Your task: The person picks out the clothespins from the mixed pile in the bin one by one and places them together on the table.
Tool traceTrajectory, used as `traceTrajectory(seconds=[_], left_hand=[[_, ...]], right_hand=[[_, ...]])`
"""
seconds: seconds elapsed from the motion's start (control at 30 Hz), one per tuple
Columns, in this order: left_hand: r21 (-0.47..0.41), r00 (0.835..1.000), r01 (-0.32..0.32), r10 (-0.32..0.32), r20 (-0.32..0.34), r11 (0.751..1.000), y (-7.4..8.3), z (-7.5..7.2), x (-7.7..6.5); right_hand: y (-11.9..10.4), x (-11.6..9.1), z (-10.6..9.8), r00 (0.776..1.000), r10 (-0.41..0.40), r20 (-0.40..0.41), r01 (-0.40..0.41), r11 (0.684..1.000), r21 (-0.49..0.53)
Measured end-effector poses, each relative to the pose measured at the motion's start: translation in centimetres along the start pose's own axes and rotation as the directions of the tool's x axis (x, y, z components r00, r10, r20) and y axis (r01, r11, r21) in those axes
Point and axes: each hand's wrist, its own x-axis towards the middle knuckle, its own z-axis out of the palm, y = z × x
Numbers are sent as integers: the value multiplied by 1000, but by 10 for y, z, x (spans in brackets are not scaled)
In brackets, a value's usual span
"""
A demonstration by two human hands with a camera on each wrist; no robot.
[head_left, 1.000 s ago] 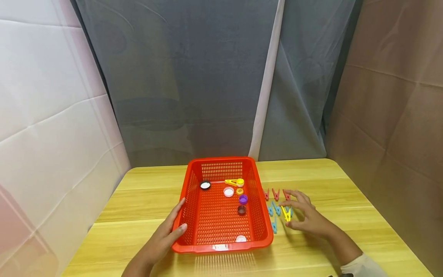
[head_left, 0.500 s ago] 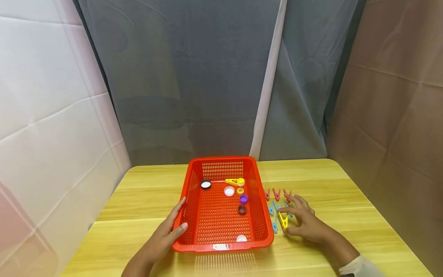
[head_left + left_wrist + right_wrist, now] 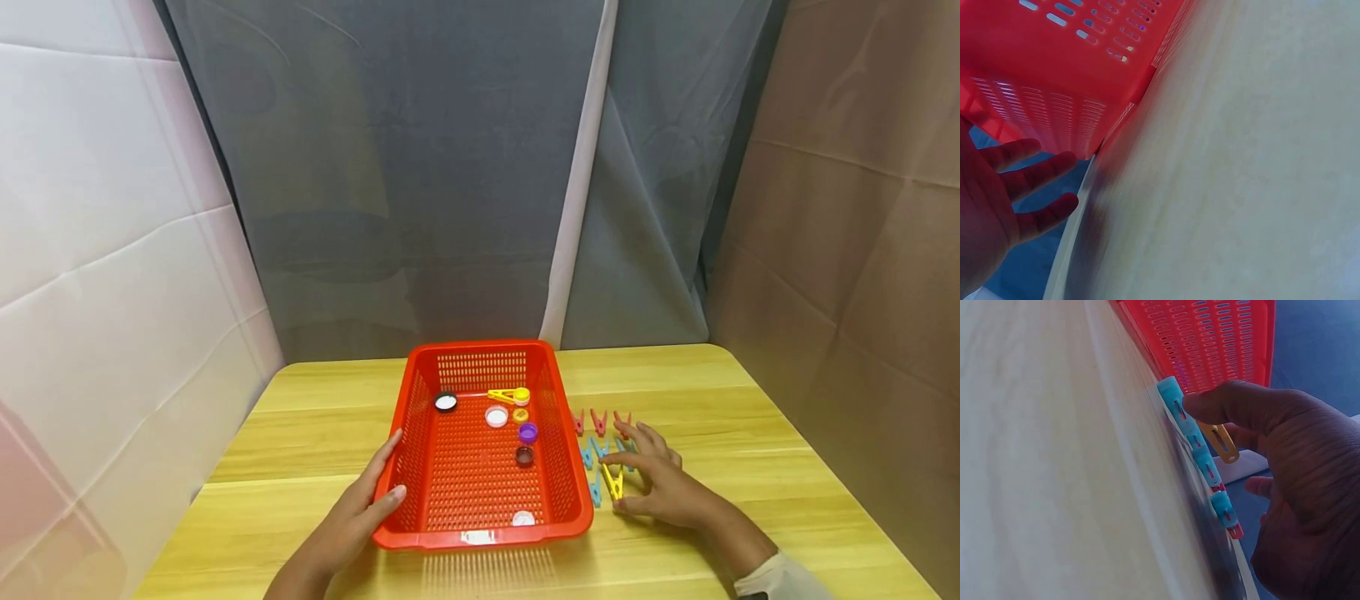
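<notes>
My right hand (image 3: 663,483) pinches a yellow clothespin (image 3: 615,485) between thumb and fingers, low beside the blue clothespins. In the right wrist view, the yellow clothespin (image 3: 1225,447) shows past the thumb. My left hand (image 3: 348,508) rests against the left side of a red perforated basket (image 3: 483,540), its thumb and index finger at the rim. The left wrist view has the other fingers (image 3: 1038,175) straight and spread by the basket wall. Several blue clothespins (image 3: 595,490) lie right of the basket, some partly hidden by the right hand; red clothespins (image 3: 598,421) form a row behind them.
Inside the basket are a yellow clothespin (image 3: 504,395) touching a yellow cap, a black-rimmed cap (image 3: 446,402), a purple cap (image 3: 528,432), a dark brown cap (image 3: 524,456) and other small caps. Curtains stand behind and beside the wooden table (image 3: 330,408).
My right hand has brought the yellow clothespin slightly left and towards me, then has kept nearly still over the last half second. The left hand and basket have stayed in place.
</notes>
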Motion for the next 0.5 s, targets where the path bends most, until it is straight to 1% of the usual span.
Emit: traceTrajectory(seconds=[0.2,0.33,0.5], left_hand=[[6,1000,-8,8,2,1000,0,1,1],[15,1000,-7,7,-5,1000,0,1,1],[17,1000,1,-1,-8,1000,0,0,1]], right_hand=[[1,0,0,1000,-1,8,1,1000,-5],[1,0,0,1000,26,18,-26,1000,11],[-1,0,-2,999,48,-19,-48,999,-14]])
